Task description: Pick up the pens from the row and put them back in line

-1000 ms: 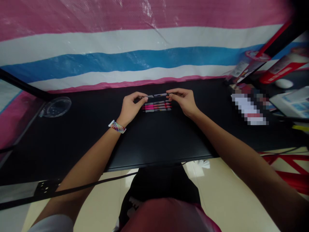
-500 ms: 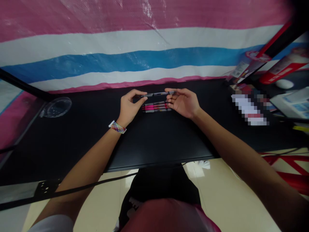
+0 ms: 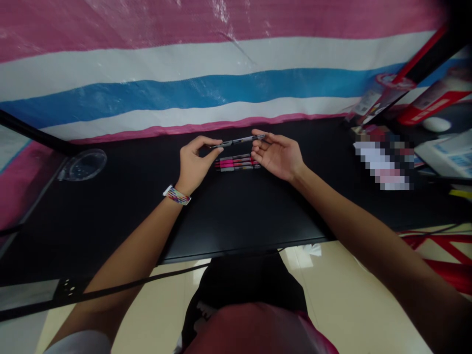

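A slim grey and clear pen (image 3: 241, 140) is held above the black desk, lying crosswise between my hands. My left hand (image 3: 194, 163) pinches its left end between thumb and fingertips; a multicoloured band circles that wrist. At the pen's right end, my right hand (image 3: 280, 155) is closed on it with the thumb and a finger, palm turned partly up. Just below the held pen, several pens (image 3: 238, 162) with pink and grey grips lie side by side on the desk. The fingers of my right hand cover their right ends.
On the left of the desk (image 3: 236, 211) lies a clear plastic lid (image 3: 85, 164). At the right stand a clear cup (image 3: 368, 101) and a red-and-white container (image 3: 435, 101), with a white egg-shaped object (image 3: 437, 124) nearby. Striped plastic sheeting (image 3: 206, 93) hangs behind the desk.
The held pen has tilted slightly, its right end now higher than its left. Both hands have shifted a little to the left in view and still hold the pen.
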Motion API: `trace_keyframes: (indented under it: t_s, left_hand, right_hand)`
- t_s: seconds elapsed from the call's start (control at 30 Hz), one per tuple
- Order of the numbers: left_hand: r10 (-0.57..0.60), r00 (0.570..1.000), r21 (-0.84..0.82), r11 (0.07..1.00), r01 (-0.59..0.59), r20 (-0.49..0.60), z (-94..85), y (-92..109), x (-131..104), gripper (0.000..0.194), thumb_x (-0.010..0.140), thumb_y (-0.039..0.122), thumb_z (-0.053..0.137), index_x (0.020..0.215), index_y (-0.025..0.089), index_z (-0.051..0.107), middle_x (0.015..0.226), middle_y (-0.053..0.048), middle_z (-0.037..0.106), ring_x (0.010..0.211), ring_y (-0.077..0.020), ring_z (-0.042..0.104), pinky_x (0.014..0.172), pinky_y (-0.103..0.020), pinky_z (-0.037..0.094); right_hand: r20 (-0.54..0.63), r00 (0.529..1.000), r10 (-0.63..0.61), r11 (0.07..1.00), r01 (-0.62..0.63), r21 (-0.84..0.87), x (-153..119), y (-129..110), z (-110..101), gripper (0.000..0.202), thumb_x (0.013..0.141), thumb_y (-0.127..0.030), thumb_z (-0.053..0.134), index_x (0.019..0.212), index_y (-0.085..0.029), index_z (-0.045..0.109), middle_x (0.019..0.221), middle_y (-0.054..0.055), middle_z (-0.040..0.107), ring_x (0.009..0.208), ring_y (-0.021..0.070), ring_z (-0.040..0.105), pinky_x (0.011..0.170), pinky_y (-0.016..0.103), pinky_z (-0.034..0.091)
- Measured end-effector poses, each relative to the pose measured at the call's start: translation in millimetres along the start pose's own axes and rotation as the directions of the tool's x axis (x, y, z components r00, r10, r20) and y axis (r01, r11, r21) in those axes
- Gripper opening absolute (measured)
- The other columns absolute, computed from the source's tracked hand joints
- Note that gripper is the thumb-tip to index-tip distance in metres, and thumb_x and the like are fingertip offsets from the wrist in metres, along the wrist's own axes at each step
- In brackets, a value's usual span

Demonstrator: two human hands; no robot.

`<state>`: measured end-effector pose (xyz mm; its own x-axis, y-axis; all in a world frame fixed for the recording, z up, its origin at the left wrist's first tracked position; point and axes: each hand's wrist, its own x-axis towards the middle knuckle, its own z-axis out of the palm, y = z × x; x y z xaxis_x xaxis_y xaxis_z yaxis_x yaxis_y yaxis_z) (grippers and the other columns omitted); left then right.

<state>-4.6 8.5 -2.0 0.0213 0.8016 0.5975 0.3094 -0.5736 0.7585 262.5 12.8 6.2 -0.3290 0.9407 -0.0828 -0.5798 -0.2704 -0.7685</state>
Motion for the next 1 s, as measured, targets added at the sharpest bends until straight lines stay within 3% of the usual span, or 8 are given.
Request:
trace_keyframes:
  t_s: [0.2, 0.37, 0.57, 0.7, 1.0]
  left_hand:
    - [-0.007, 1.000, 0.008, 1.000, 0.007, 0.012, 1.1, -1.9, -1.3, 0.014, 0.090, 0.029, 0.092, 0.103, 0.025, 0.088, 0.108, -0.005, 0.088, 0.103, -0.0244, 0.082, 0.099, -0.041, 0.064]
    - [-0.016, 1.000, -0.004, 1.000, 0.016, 0.006, 1.0, -5.5, -1.9, 0.016, 0.091, 0.034, 0.093, 0.103, 0.025, 0.086, 0.109, -0.006, 0.088, 0.102, -0.0235, 0.082, 0.100, -0.040, 0.064]
    - [-0.017, 1.000, 0.004, 1.000, 0.017, 0.005, 1.4, -3.8, -2.3, 0.020, 0.092, 0.039, 0.094, 0.102, 0.024, 0.086, 0.108, -0.007, 0.088, 0.103, -0.0237, 0.082, 0.099, -0.040, 0.064]
    - [-0.026, 1.000, 0.028, 0.999, 0.026, 0.005, 2.0, -5.6, -3.0, 0.022, 0.093, 0.043, 0.093, 0.102, 0.024, 0.085, 0.108, -0.008, 0.087, 0.101, -0.0238, 0.081, 0.099, -0.041, 0.065]
    - [-0.005, 0.999, 0.030, 1.000, 0.004, 0.033, 3.4, -3.8, -5.0, 0.015, 0.091, 0.032, 0.092, 0.103, 0.024, 0.087, 0.106, -0.006, 0.087, 0.100, -0.0241, 0.080, 0.097, -0.041, 0.062]
  right_hand:
    - [-0.019, 1.000, -0.024, 1.000, 0.024, 0.018, 1.3, 2.0, -0.9, 0.016, 0.098, -0.023, 0.067, 0.110, -0.022, 0.078, 0.085, 0.002, 0.079, 0.085, 0.0173, 0.076, 0.100, 0.035, 0.068]
    - [-0.018, 1.000, 0.003, 0.999, -0.002, 0.041, 0.6, 0.3, 0.4, 0.020, 0.102, -0.034, 0.068, 0.115, -0.022, 0.078, 0.096, 0.005, 0.084, 0.095, 0.0204, 0.079, 0.103, 0.038, 0.069]
    - [-0.045, 0.998, -0.034, 0.999, 0.034, -0.003, 1.1, 3.4, 2.1, 0.011, 0.098, -0.031, 0.076, 0.107, -0.025, 0.077, 0.084, 0.001, 0.078, 0.087, 0.0176, 0.077, 0.102, 0.035, 0.068]
    - [-0.061, 0.997, -0.048, 0.997, 0.044, -0.058, 0.8, 1.9, 4.0, 0.022, 0.101, -0.045, 0.075, 0.111, -0.026, 0.078, 0.090, 0.003, 0.080, 0.094, 0.0204, 0.078, 0.098, 0.037, 0.070]
    - [-0.074, 0.995, -0.065, 0.998, 0.066, 0.012, 4.8, 8.3, 0.6, 0.010, 0.100, -0.036, 0.077, 0.103, -0.026, 0.077, 0.079, -0.002, 0.073, 0.078, 0.0147, 0.072, 0.092, 0.030, 0.069]
